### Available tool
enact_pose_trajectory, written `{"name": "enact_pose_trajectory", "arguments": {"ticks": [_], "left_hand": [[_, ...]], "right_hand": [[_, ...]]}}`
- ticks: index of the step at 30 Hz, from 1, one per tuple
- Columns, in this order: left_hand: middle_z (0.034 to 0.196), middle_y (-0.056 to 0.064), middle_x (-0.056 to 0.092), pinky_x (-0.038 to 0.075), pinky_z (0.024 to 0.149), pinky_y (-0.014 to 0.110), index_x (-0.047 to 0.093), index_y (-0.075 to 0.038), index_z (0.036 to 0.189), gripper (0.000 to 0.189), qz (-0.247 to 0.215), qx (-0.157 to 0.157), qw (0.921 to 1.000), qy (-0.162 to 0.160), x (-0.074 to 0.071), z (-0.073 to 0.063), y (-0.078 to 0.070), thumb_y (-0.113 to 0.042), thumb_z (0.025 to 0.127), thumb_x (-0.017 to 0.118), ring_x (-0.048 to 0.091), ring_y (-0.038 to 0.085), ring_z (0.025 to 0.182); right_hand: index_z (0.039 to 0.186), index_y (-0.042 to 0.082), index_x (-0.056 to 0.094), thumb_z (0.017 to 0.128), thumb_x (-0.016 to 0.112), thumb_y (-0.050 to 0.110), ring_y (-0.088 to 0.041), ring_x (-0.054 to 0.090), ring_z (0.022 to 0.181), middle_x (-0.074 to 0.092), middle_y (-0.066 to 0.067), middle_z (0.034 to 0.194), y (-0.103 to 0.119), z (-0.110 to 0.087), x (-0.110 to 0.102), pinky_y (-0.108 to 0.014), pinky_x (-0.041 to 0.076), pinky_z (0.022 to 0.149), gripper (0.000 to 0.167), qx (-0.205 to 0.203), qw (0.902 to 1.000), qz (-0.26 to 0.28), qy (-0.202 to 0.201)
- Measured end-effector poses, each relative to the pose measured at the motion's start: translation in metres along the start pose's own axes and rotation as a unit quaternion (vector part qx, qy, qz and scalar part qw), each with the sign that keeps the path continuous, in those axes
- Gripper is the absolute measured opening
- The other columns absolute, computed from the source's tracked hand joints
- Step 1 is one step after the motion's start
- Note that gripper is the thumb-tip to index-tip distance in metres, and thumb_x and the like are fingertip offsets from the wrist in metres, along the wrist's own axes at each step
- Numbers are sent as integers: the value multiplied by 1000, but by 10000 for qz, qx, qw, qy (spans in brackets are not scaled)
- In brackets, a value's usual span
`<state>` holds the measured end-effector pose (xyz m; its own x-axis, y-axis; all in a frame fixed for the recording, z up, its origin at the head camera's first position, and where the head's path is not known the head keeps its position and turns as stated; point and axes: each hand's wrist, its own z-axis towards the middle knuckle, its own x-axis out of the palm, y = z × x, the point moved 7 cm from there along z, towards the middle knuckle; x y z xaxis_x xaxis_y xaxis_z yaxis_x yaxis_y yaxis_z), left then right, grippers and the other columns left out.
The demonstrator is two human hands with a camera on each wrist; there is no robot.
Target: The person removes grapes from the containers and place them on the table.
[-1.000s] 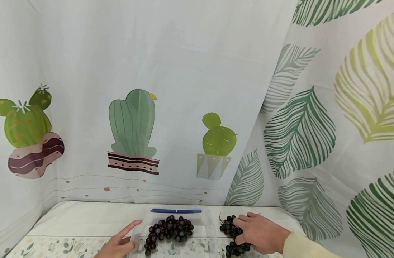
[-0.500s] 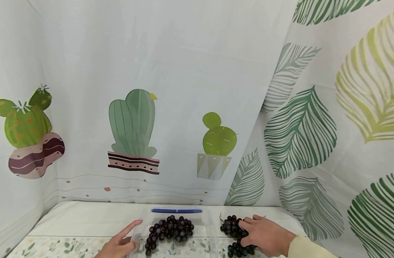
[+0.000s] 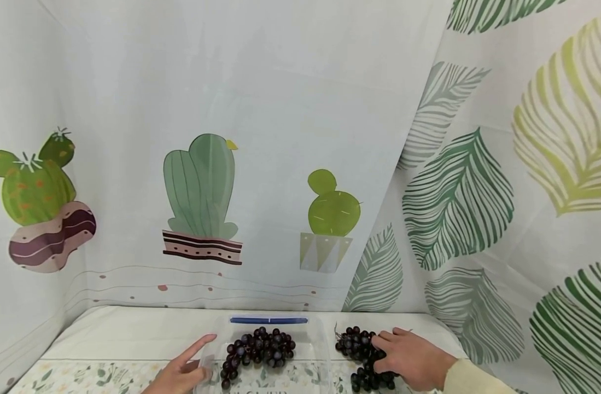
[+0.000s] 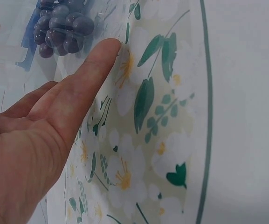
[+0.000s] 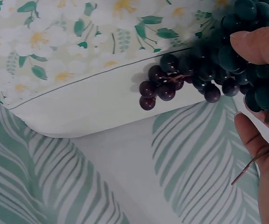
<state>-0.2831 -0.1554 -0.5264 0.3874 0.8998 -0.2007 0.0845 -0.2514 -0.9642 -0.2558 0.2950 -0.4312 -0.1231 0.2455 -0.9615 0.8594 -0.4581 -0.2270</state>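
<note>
In the head view, a bunch of dark purple grapes (image 3: 261, 347) lies curved inside a clear plastic container (image 3: 307, 377). My left hand (image 3: 179, 369) rests at the container's left side, index finger stretched out along it; in the left wrist view the fingers (image 4: 90, 70) are straight beside the clear wall, with grapes showing through it. To the right of the container is a second bunch of dark grapes (image 3: 351, 343), its bare stem sticking up. My right hand (image 3: 410, 355) grips this bunch, the thumb (image 5: 260, 44) pressing on the grapes in the right wrist view.
A blue clip strip (image 3: 268, 320) runs along the container's far edge. Under everything is a tablecloth (image 3: 118, 377) with a floral band. Behind hangs a white curtain (image 3: 275, 137) printed with cacti, and a leaf-patterned curtain (image 3: 477, 219) stands to the right.
My right hand has shifted a little to the right, and the near part of the second bunch has moved right with it. The left hand and the container stay as they were.
</note>
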Motion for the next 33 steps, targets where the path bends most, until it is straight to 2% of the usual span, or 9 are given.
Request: {"name": "enact_pose_trajectory", "arguments": {"ticks": [4, 7, 10, 15, 25, 29, 33], "left_hand": [[165, 42, 6, 55, 88, 52, 22, -9, 167, 75, 0, 30, 10000, 19, 0, -1, 0, -28, 104, 58, 54, 62, 129], [166, 42, 6, 55, 87, 50, 23, -9, 167, 75, -10, 14, 10000, 12, 0, -1, -1, -28, 104, 58, 56, 61, 129], [166, 42, 8, 54, 86, 48, 23, -10, 167, 74, -13, -16, 10000, -10, -1, -1, -1, -27, 104, 58, 57, 59, 128], [166, 41, 8, 55, 88, 53, 23, -10, 167, 74, 70, -43, 9999, -79, -1, -1, -1, -27, 104, 58, 57, 59, 129], [168, 38, 4, 53, 93, 66, 24, -11, 167, 72, 117, -53, 9999, -115, -1, 0, -1, -27, 105, 57, 48, 66, 132], [168, 38, 5, 52, 93, 66, 24, -13, 167, 72, 118, -127, 9998, -129, -1, 0, 0, -28, 105, 56, 49, 65, 133], [168, 37, 6, 52, 92, 67, 23, -14, 168, 72, 135, -145, 9997, -143, -1, -1, -1, -27, 105, 56, 52, 63, 132]], "right_hand": [[114, 44, 67, 81, 85, 5, -3, 47, 90, 52, 11, 108, -2, -2, 5, -28, 45, 72, 54, 117, 9999, 46, 69], [116, 43, 66, 83, 85, 8, -6, 55, 97, 57, 9, 115, -4, -6, 10, -30, 50, 75, 51, 262, 9992, 161, 238], [116, 40, 66, 84, 85, 11, -6, 58, 98, 58, 9, 116, -6, -11, 15, -30, 51, 76, 47, 328, 9990, 220, 211], [117, 35, 65, 83, 87, 16, -5, 58, 96, 59, 10, 116, -5, -19, 22, -31, 53, 77, 45, 220, 9997, 46, -49], [122, 33, 60, 78, 92, 27, -9, 61, 103, 60, 8, 122, -7, -26, 41, -31, 56, 78, 55, 282, 9992, -266, 24], [124, 34, 58, 80, 91, 36, -9, 61, 104, 59, 7, 122, -10, -28, 46, -32, 55, 77, 55, 355, 9992, -189, 72], [128, 34, 56, 84, 83, 51, -12, 63, 107, 59, 7, 126, -12, -31, 48, -34, 55, 78, 54, 522, 9984, 40, 217]]}}
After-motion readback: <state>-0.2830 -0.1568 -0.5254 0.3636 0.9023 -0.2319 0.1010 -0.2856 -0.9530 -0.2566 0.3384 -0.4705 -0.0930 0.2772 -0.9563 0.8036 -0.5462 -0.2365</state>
